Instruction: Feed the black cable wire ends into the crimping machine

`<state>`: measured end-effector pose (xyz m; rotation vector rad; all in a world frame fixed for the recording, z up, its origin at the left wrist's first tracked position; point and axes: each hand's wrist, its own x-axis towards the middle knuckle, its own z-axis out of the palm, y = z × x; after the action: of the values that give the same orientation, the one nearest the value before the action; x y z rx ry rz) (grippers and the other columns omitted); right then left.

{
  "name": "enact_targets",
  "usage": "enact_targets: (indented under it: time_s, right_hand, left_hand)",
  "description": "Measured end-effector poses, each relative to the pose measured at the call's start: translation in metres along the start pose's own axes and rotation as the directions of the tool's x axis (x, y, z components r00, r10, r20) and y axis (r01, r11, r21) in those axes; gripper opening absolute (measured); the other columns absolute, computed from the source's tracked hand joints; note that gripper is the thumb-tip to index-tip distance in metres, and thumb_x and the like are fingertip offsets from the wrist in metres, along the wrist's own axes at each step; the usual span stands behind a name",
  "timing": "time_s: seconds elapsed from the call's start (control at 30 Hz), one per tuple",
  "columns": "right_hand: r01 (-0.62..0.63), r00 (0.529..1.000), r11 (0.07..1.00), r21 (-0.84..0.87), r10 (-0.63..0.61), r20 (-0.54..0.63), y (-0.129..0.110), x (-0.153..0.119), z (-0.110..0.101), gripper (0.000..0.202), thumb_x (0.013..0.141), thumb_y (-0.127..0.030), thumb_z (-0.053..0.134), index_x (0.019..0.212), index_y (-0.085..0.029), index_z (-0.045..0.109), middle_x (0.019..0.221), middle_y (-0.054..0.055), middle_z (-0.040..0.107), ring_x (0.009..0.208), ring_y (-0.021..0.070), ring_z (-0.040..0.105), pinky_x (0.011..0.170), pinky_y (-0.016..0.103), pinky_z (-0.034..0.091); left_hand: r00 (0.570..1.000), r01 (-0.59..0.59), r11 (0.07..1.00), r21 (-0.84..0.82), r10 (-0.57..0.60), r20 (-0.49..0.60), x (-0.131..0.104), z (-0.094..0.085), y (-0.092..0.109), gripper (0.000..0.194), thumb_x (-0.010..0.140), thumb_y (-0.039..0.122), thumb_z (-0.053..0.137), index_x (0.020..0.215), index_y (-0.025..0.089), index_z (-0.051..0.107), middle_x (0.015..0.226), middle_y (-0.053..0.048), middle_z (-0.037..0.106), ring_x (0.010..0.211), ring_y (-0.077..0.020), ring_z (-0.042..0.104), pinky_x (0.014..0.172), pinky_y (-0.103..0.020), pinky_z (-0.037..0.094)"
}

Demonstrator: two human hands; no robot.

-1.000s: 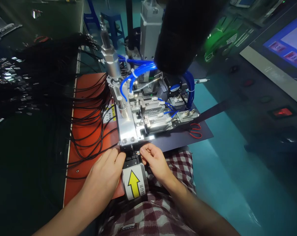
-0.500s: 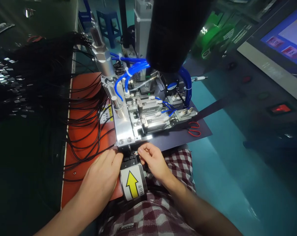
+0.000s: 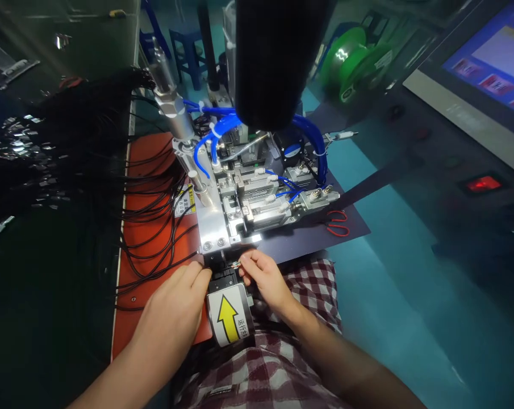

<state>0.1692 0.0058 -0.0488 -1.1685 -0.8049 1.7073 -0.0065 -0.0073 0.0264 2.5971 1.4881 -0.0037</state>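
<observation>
My left hand (image 3: 175,301) is closed at the left side of a small black fixture (image 3: 223,280), its fingertips curled out of sight. What it grips, if anything, is hidden. Across the fixture, my right hand (image 3: 265,278) pinches thin wire ends (image 3: 235,264) between thumb and finger. Just behind both hands stands a metal machine (image 3: 216,224) with pneumatic cylinders and blue air tubes (image 3: 226,122). A white label with a yellow arrow (image 3: 228,318) covers the rounded front below the fixture.
Black cables (image 3: 154,216) spread over the orange board (image 3: 133,324) on the left, coming from a dark bundle with shiny connector ends (image 3: 26,147). Red-handled scissors (image 3: 337,223) lie on the dark plate at right. A green spool (image 3: 346,62) and a screen panel (image 3: 495,74) stand beyond.
The camera view has shifted slightly. Both hands keep their places at the fixture, and the wire ends by my right fingertips show a little more clearly.
</observation>
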Motion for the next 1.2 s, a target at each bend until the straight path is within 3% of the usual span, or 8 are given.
enact_targets:
  time_s: [0.17, 0.33, 0.5, 0.77, 0.97, 1.1, 1.2]
  right_hand:
    - [0.028, 1.0, 0.999, -0.027, -0.029, -0.01, -0.002, -0.003, -0.003, 0.034, 0.085, -0.048, 0.052, 0.074, -0.017, 0.057, 0.059, -0.004, 0.051, 0.05, 0.0095, 0.042, 0.053, 0.024, 0.034]
    - [0.021, 1.0, 0.999, -0.034, -0.021, -0.001, -0.004, -0.004, -0.002, 0.033, 0.086, -0.046, 0.05, 0.073, -0.017, 0.055, 0.058, -0.004, 0.049, 0.05, 0.0097, 0.041, 0.053, 0.024, 0.033]
    - [0.038, 0.999, 0.995, -0.089, -0.038, 0.0, -0.007, -0.003, 0.002, 0.032, 0.084, -0.047, 0.053, 0.071, -0.017, 0.052, 0.062, -0.003, 0.05, 0.051, 0.01, 0.043, 0.052, 0.025, 0.035]
    - [0.123, 0.989, 0.986, -0.115, -0.131, -0.066, 0.007, -0.004, 0.009, 0.022, 0.085, -0.038, 0.055, 0.074, -0.019, 0.049, 0.059, -0.006, 0.043, 0.05, 0.0101, 0.04, 0.048, 0.023, 0.032]
    - [0.113, 0.992, 0.987, -0.114, -0.118, -0.042, 0.005, -0.006, 0.009, 0.024, 0.083, -0.041, 0.057, 0.074, -0.02, 0.05, 0.057, -0.005, 0.044, 0.05, 0.0113, 0.041, 0.049, 0.024, 0.033]
    - [0.107, 0.994, 0.99, -0.089, -0.109, -0.016, 0.007, -0.006, 0.008, 0.025, 0.083, -0.041, 0.057, 0.074, -0.019, 0.05, 0.057, -0.005, 0.044, 0.051, 0.0108, 0.04, 0.05, 0.024, 0.032]
    - [0.1, 0.995, 0.993, -0.064, -0.101, -0.007, 0.01, -0.007, 0.007, 0.025, 0.084, -0.04, 0.057, 0.074, -0.019, 0.05, 0.057, -0.006, 0.041, 0.051, 0.0104, 0.038, 0.051, 0.024, 0.031]
  left_hand:
    - [0.99, -0.125, 0.988, -0.085, 0.12, -0.069, 0.002, 0.005, 0.007, 0.043, 0.081, 0.004, 0.039, 0.122, 0.013, 0.048, 0.11, -0.012, 0.056, 0.093, -0.0248, 0.053, 0.075, -0.036, 0.049]
    - [0.983, -0.144, 0.969, -0.202, 0.117, -0.14, 0.01, 0.01, 0.007, 0.03, 0.087, 0.01, 0.039, 0.113, 0.013, 0.055, 0.101, -0.011, 0.06, 0.086, -0.0217, 0.054, 0.071, -0.033, 0.051]
    - [0.971, -0.161, 0.96, -0.231, 0.112, -0.21, 0.012, 0.014, 0.007, 0.029, 0.089, 0.012, 0.039, 0.113, 0.01, 0.056, 0.1, -0.011, 0.061, 0.084, -0.0207, 0.054, 0.071, -0.032, 0.051]
    - [0.973, -0.159, 0.962, -0.224, 0.115, -0.2, 0.01, 0.02, 0.009, 0.03, 0.091, 0.012, 0.036, 0.112, 0.009, 0.056, 0.099, -0.013, 0.061, 0.085, -0.0213, 0.054, 0.072, -0.033, 0.051]
    - [0.99, -0.029, 0.937, -0.349, -0.02, -0.136, 0.006, 0.017, 0.008, 0.032, 0.089, 0.011, 0.035, 0.112, 0.015, 0.057, 0.102, -0.01, 0.058, 0.094, -0.0205, 0.054, 0.08, -0.033, 0.051]
    - [0.967, 0.125, 0.907, -0.403, -0.202, -0.155, -0.029, 0.019, 0.003, 0.036, 0.09, 0.012, 0.033, 0.122, 0.018, 0.049, 0.117, -0.01, 0.051, 0.109, -0.019, 0.051, 0.091, -0.031, 0.047]
    - [0.921, 0.289, 0.915, -0.282, -0.346, -0.179, -0.064, 0.028, 0.003, 0.043, 0.091, 0.018, 0.035, 0.133, 0.023, 0.04, 0.126, -0.01, 0.047, 0.115, -0.023, 0.048, 0.091, -0.036, 0.046]
